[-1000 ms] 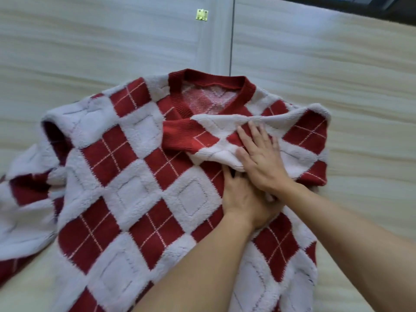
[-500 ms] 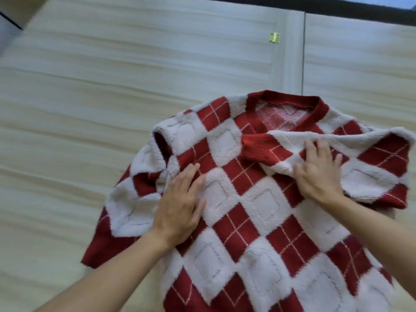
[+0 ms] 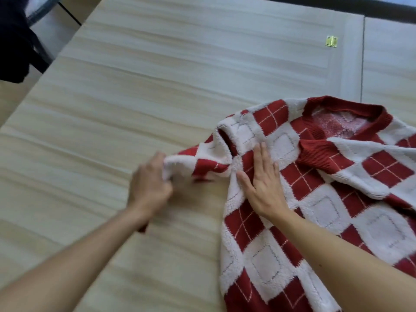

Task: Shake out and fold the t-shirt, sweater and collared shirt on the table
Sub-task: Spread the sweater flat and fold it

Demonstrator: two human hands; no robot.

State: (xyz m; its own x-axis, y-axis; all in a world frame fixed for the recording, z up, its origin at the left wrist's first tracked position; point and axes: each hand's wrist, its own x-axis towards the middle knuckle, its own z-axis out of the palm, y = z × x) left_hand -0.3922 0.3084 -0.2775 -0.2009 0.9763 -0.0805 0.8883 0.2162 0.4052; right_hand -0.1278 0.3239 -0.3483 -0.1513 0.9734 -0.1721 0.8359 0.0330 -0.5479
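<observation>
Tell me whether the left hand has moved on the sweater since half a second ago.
Yes. The left hand has slid left off the sweater body and away from the collar, now gripping the left sleeve beyond the shoulder.

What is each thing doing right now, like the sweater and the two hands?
Sweater: lying front-up on the table, one sleeve folded across the chest.
Other sleeve: bunched, pulled sideways.
Left hand: closed on that sleeve.
Right hand: open, pressing flat on the sweater.
Table: bare wood.
Brass hinge: lying flat.

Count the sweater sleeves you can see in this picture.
2. One sleeve of the red-and-white diamond-patterned knitted sweater is gripped at the left hand; the other sleeve lies folded across the chest below the collar.
</observation>
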